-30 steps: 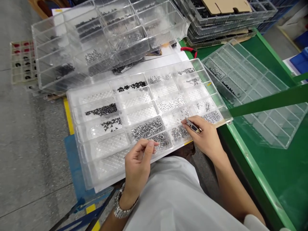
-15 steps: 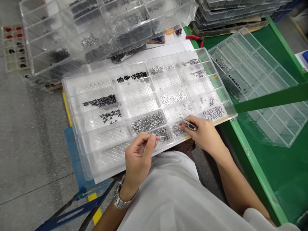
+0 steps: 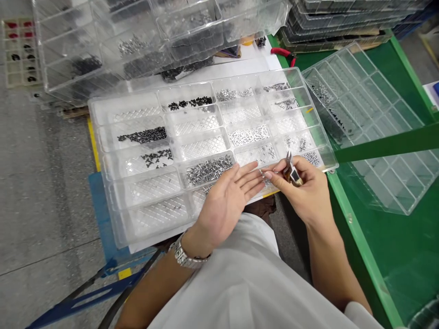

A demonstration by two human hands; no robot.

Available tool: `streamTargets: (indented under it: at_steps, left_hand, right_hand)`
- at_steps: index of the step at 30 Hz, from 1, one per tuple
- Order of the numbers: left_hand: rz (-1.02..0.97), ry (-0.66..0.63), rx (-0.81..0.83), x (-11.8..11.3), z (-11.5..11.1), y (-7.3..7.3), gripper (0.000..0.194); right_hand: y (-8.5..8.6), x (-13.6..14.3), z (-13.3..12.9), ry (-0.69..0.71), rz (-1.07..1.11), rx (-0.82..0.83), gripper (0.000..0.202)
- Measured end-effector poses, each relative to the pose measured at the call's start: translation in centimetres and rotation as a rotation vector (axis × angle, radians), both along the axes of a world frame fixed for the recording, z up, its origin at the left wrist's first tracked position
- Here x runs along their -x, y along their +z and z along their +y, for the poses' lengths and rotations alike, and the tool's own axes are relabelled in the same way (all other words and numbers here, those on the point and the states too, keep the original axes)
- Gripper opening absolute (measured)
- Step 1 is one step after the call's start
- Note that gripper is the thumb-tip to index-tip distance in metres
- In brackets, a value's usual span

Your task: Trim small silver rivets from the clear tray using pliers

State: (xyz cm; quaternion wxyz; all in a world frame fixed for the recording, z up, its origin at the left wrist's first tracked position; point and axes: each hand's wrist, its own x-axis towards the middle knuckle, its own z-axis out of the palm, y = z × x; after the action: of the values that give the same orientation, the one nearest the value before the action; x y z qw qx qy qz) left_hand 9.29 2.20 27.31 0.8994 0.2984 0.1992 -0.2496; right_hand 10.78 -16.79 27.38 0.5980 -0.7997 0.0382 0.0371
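A clear compartment tray (image 3: 156,188) of small screws lies before me. My left hand (image 3: 222,205) is palm up over its near edge, fingers stretched out flat. A small silver screw-like piece (image 3: 263,172) is at its fingertips, where my right thumb and forefinger meet them. My right hand (image 3: 307,194) also holds small diagonal cutters (image 3: 291,168) against its palm, jaws pointing away from me. Silver screws (image 3: 209,170) fill a compartment left of my fingers. Black screws (image 3: 144,135) lie farther left. My hands hide part of the tray's nearest row.
Stacked clear bins (image 3: 192,34) with dark and silver parts stand behind the tray. At right, another clear divided tray (image 3: 377,109) leans on a green surface (image 3: 394,256) under a green bar (image 3: 387,144). Red-handled pliers (image 3: 284,54) lie beyond.
My left hand has gone from a pinch to a flat, upturned palm and moved right. My right hand has lifted from the near compartment, moved slightly right and turned the cutters upward.
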Motion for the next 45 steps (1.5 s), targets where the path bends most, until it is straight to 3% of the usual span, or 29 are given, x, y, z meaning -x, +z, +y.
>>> streamTargets:
  at_steps: [4,11,17,24,28,34,45]
  left_hand:
    - [0.050,-0.026,0.095,-1.0,-1.0,0.0,0.052]
    - [0.014,0.044,0.178,-0.9,-0.4,0.0,0.055]
    - [-0.029,0.055,0.120,-0.8,-0.4,0.4,0.060]
    - [-0.048,0.096,0.120,-0.7,-0.5,0.4,0.058]
    - [-0.042,0.093,0.116,-0.5,-0.7,0.1,0.054]
    - [-0.106,0.108,-0.024,0.5,-0.9,-0.2,0.034]
    - [-0.088,0.138,-0.020,0.7,0.5,-1.0,0.030]
  right_hand:
    - [0.8,1.0,1.1,0.083,-0.078,0.087,0.018]
    - [0.8,1.4,0.7,-0.058,-0.116,0.059,0.020]
    - [0.4,2.4,2.3,0.031,-0.107,0.088,0.019]
    - [-0.2,2.9,3.3,0.018,-0.167,0.174,0.015]
    - [-0.2,2.9,3.2,-0.015,-0.156,0.126,0.012]
    - [-0.1,2.6,3.1,-0.049,-0.264,0.280,0.012]
    - [0.4,1.9,5.0,-0.095,-0.053,-0.030,0.019]
